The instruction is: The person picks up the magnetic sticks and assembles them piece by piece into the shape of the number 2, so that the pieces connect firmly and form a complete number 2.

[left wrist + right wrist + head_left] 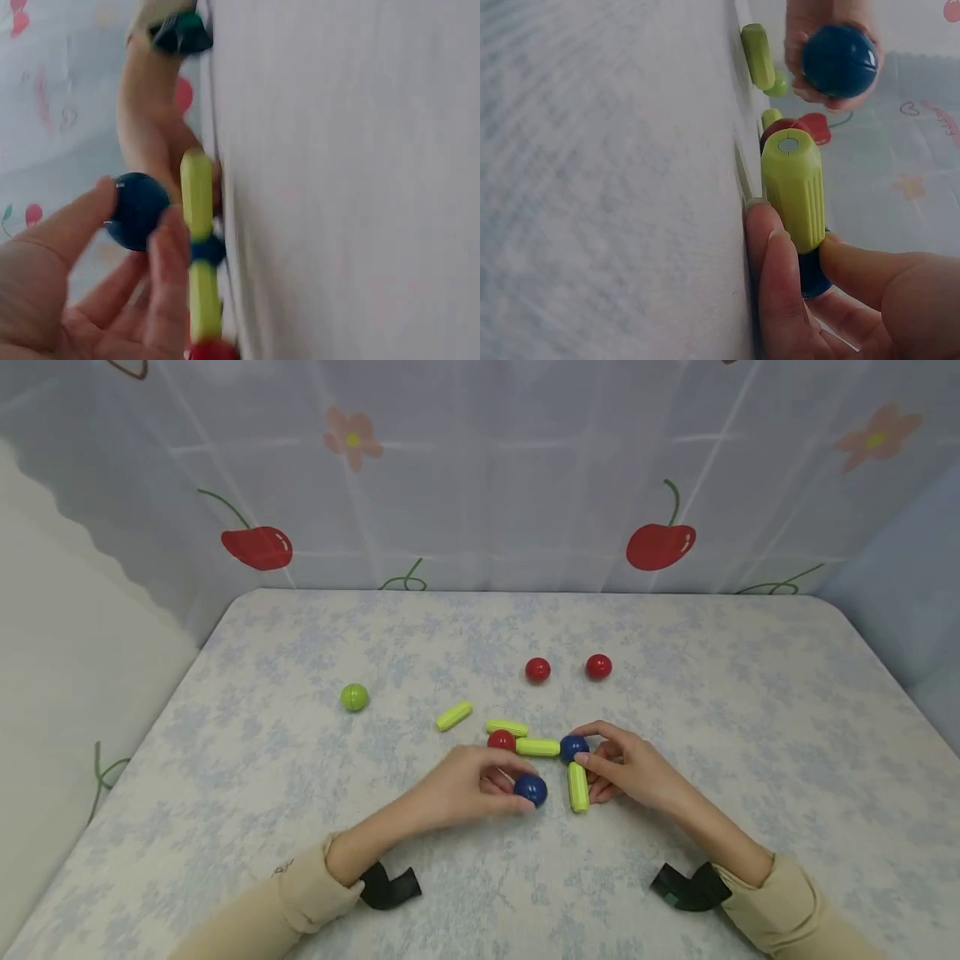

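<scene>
Between its thumb and fingers, my left hand (468,787) pinches a blue ball (531,790), which looks raised over the table in the right wrist view. My right hand (633,768) grips a second blue ball (574,748) joined to two yellow-green rods. One rod (537,747) runs left from it to a red ball (502,742); the other rod (578,787) points toward me, with a silver disc (788,145) set in its free end. The fingers of my right hand lie along that rod. My left hand partly hides the red ball in the head view.
Right behind the red ball lies a rod (507,727), and another loose rod (454,716) is to its left. Farther back are two red balls, one (537,670) left of the other (598,667). A green ball (354,697) rests at the left on the patterned tablecloth (277,760).
</scene>
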### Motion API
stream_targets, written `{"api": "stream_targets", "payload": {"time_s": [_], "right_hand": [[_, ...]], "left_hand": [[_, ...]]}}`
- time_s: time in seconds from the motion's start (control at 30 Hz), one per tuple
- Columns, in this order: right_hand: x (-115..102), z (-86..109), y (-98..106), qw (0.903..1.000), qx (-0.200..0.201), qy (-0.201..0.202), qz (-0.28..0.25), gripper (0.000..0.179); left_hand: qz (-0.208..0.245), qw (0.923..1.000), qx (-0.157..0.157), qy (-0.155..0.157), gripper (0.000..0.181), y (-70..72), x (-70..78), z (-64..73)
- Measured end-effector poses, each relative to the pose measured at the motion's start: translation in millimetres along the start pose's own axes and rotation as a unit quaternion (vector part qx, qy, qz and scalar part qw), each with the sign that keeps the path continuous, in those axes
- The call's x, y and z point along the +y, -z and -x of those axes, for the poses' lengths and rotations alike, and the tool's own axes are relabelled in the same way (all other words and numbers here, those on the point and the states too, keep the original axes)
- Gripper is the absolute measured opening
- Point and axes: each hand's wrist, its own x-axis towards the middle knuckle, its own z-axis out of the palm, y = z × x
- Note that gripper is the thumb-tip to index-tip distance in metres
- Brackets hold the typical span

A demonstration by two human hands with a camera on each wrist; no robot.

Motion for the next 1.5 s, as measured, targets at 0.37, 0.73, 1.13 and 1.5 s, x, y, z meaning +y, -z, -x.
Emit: {"api": "stream_targets", "payload": {"time_s": [0.37,0.73,1.13,1.5], "right_hand": [[3,-0.9,0,0.9999,-0.009,0.0,-0.007,0.035],[2,-2.3,0,0.9999,-0.009,0.003,-0.004,0.034],[2,-1.8,2,0.9999,-0.005,0.009,0.002,0.034],[3,-1.1,2,1.0,-0.006,0.005,-0.005,0.034]], "left_hand": [[0.078,0.9947,-0.055,0.037,0.023,-49.8,-5.1,-8.1],[0.008,0.9999,0.008,-0.002,0.03,-58.1,-1.9,-8.1],[-0.033,0.9987,0.036,-0.015,0.032,-62.6,-0.5,-12.0],[-0.029,0.9989,0.033,-0.013,0.023,-50.7,-0.9,-11.4]]}}
